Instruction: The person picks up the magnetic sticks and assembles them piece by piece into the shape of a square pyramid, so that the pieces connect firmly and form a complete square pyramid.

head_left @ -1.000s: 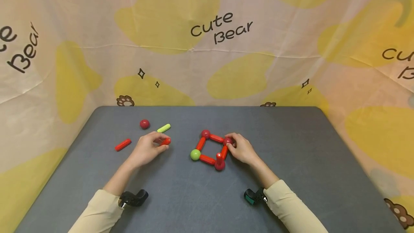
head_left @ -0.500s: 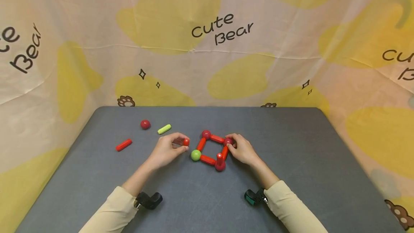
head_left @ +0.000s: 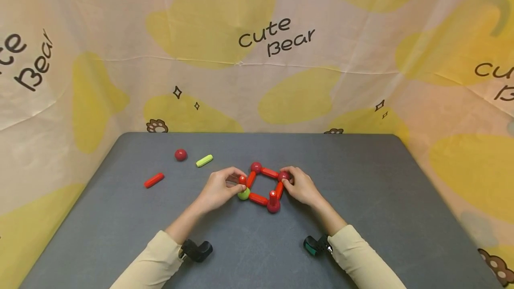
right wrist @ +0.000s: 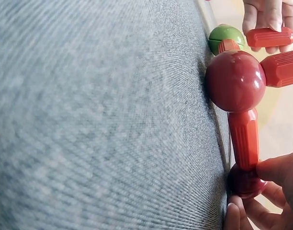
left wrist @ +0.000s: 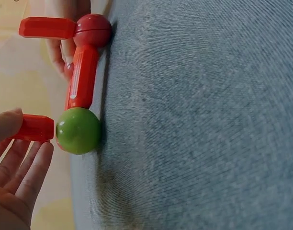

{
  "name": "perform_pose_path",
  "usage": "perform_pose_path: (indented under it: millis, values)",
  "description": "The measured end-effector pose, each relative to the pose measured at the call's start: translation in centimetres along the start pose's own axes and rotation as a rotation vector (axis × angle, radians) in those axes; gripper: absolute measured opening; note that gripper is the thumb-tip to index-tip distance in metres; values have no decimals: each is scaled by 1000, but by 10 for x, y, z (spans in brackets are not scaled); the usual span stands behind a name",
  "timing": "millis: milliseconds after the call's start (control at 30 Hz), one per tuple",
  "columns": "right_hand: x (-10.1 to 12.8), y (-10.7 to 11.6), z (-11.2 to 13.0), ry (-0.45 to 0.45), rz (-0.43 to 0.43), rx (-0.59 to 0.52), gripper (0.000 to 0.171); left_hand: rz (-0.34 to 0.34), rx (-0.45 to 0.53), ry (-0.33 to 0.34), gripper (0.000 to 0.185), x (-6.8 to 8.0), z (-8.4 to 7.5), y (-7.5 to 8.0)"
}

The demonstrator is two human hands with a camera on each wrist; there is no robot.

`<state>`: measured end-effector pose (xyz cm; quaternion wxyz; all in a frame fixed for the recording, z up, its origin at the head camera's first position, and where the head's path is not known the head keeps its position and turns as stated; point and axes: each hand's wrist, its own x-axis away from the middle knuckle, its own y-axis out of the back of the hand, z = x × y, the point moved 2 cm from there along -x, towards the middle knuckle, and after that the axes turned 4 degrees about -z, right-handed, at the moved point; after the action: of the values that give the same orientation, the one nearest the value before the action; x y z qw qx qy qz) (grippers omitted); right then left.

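Centrally on the grey felt-like desk (head_left: 361, 217): a square frame (head_left: 263, 185) of ribbed red plastic rods and glossy balls. Left hand (head_left: 218, 189), grip pinched round a short red rod (head_left: 242, 180), its end touching the top of the green ball (head_left: 243, 194). Right hand (head_left: 303, 186), grip pinching the dark red ball (head_left: 283, 176) at the frame's right corner. Near the desk's far left corner, loose: a red ball (head_left: 180, 154), a lime rod (head_left: 204, 160), another red rod (head_left: 154, 180).
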<state>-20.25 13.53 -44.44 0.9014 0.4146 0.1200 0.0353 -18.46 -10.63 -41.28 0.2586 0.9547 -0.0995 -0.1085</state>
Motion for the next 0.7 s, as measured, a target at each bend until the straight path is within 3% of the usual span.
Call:
perform_pose_path:
  millis: [333,500,700]
  values:
    - [0,-1,-1,11,-9,8,28,12,2,12,20,1,4,-2]
    - [6,1,1,53,-81,-33,38,9,-18,-7,20,1,5,-2]
    - [18,5,4,-79,-106,-89,39,18,-41,-1,23,2,7,0]
